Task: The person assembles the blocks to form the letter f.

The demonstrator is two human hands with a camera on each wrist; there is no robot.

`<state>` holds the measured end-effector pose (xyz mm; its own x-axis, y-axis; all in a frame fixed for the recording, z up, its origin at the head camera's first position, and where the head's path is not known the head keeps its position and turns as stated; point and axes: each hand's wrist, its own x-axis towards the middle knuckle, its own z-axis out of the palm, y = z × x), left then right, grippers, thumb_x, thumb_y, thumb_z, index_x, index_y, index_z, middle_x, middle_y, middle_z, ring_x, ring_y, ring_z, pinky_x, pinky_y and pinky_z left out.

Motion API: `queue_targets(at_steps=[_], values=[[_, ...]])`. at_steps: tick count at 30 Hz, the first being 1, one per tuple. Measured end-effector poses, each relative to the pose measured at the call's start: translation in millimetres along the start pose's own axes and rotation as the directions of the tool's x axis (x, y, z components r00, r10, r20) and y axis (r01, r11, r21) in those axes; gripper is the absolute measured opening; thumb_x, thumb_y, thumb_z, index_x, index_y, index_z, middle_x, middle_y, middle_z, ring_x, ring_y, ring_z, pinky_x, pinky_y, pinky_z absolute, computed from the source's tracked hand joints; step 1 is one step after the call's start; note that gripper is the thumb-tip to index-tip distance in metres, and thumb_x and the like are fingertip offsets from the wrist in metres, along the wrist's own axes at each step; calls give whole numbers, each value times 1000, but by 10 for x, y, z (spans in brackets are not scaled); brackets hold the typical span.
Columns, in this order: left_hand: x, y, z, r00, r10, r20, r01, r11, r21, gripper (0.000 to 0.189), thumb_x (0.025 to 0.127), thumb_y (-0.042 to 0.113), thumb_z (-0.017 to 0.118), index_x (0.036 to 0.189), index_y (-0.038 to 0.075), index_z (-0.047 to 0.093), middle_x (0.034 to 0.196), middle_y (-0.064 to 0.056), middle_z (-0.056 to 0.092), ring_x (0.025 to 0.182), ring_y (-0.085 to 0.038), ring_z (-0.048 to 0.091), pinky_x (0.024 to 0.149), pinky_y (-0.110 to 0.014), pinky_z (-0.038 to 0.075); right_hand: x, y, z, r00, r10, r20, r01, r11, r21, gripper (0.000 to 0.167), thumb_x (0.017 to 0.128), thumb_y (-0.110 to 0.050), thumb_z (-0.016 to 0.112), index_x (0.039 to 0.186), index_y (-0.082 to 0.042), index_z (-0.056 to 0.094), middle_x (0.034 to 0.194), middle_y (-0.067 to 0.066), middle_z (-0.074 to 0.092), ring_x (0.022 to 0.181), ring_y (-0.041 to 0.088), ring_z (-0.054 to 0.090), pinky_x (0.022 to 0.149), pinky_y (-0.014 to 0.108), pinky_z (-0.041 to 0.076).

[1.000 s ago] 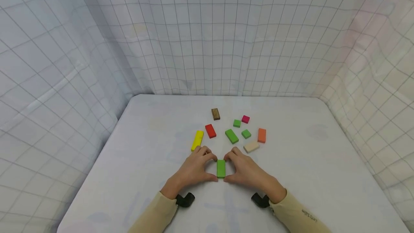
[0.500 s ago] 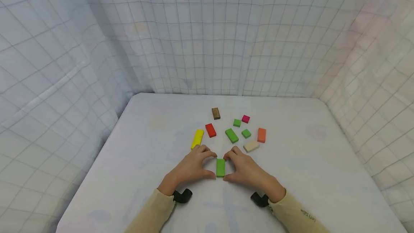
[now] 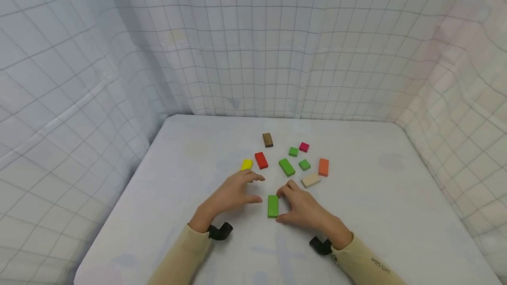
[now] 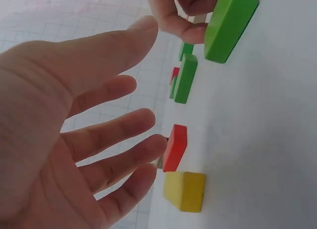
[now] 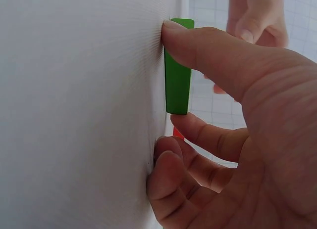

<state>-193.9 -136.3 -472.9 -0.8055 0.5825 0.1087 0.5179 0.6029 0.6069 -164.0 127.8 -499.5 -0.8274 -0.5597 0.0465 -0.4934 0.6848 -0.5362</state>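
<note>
A green rectangular block (image 3: 273, 206) lies flat on the white table. My right hand (image 3: 303, 208) holds this block at its right side, thumb at the near corner and a curled index finger at the far corner; the right wrist view shows both digits against the green block (image 5: 177, 85). To the left of it, apart from the block, my left hand (image 3: 229, 193) hovers with fingers spread, holding nothing. Beyond that hand is a yellow block (image 3: 247, 164), partly hidden by it. A red block (image 3: 261, 160) lies just past its fingertips.
Farther back lie a second green block (image 3: 287, 167), two small green pieces, a small crimson piece (image 3: 304, 147) and a brown block (image 3: 267, 140). A beige block (image 3: 310, 180) and an orange block (image 3: 323, 167) sit beyond the right hand. Checked curtains surround the table (image 3: 376, 197).
My left hand has let go of the green block and moved up and to the left, its fingers widening. The right hand and the block stay practically where they were.
</note>
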Motion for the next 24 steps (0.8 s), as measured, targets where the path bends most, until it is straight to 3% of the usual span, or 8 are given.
queue_targets(at_steps=[10,15,24], values=[[98,-248,-362,991,-123,-55,123,992,-1,56,83,30,86,132,12,66,130,-7,60,122,-32,54,101,-48,47,0,-2,11,999,45,28,-45,999,-8,59,77,-41,88,124,-19,57,113,-7,47,90,8,52,81,26,50],[134,-376,-419,985,-172,-6,172,985,-16,64,82,31,86,139,14,61,139,-6,53,128,-31,49,106,-50,43,-12,-22,5,999,43,34,-42,999,-15,63,78,-44,86,127,-19,56,114,-5,47,91,8,52,81,27,51],[239,-610,-400,976,-197,89,198,980,0,88,79,37,88,152,17,45,154,-9,39,140,-30,37,113,-54,34,-14,-36,3,999,43,24,-43,999,-1,60,79,-43,86,126,-19,58,113,-4,46,91,9,53,79,26,51]])
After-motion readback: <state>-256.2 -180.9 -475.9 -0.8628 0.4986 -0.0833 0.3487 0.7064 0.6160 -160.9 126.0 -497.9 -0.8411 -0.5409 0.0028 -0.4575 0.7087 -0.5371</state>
